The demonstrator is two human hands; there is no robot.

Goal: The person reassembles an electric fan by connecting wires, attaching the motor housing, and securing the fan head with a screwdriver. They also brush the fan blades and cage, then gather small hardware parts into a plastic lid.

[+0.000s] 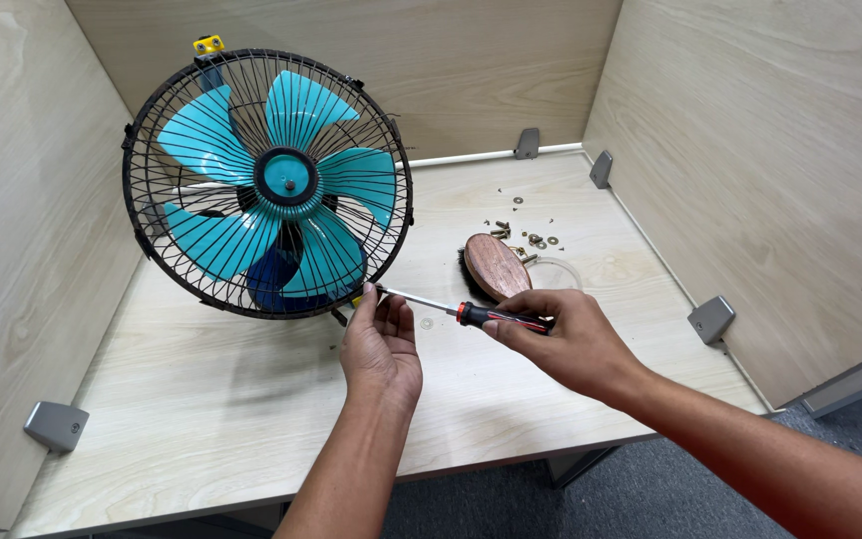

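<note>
Pale woodgrain desk [202, 409]; right hand [566, 339] grips slim steel screwdriver [451, 307] at wire fan [266, 180].

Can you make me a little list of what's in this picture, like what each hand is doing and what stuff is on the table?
left hand: fingertips pinch the metal shaft near the screwdriver tip, at the bottom rim of the fan cage
right hand: grips the screwdriver by its red and black handle
fan: black wire cage, turquoise blades, standing on the table
brush: wooden back up, lying behind the right hand
screws and washers: scattered loose behind the brush
table: light wood, with wooden walls on three sides
</note>
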